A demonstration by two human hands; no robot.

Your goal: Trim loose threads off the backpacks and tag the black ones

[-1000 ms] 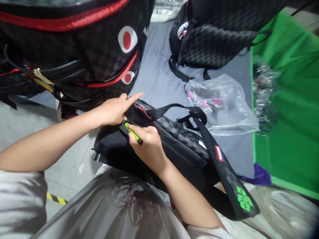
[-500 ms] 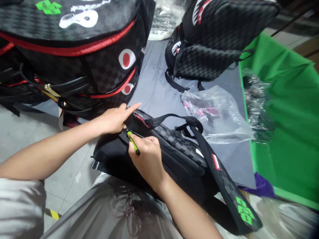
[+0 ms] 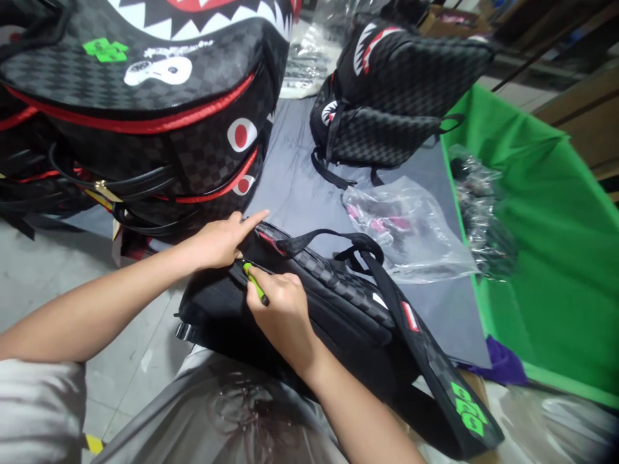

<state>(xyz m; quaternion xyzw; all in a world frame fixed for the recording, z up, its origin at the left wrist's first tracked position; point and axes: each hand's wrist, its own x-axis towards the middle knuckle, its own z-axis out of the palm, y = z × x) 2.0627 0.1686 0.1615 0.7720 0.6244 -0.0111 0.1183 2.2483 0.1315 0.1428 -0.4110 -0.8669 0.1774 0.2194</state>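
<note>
A black checkered backpack (image 3: pixel 333 322) lies on its side across my lap and the table edge, its strap trailing to the right. My left hand (image 3: pixel 225 240) holds the upper left edge of this backpack, index finger stretched out and thumb bent down near a seam. In my right hand (image 3: pixel 283 309) is a slim lime-green tool (image 3: pixel 255 282) with a black end, gripped like a pen. Its tip meets the bag close to my left thumb; the exact kind of tool is unclear.
Large black bags with red trim (image 3: pixel 145 122) stand at the left. Another checkered backpack (image 3: pixel 387 96) rests at the back of the grey table (image 3: pixel 290 148). A clear plastic bag (image 3: pixel 411 232) lies at the right, beside a green bin (image 3: pixel 546 258) containing plastic-wrapped items.
The view has tilted up slightly, so more of the back shows. Both hands keep nearly the same place on the backpack, with the green tool still at the seam.
</note>
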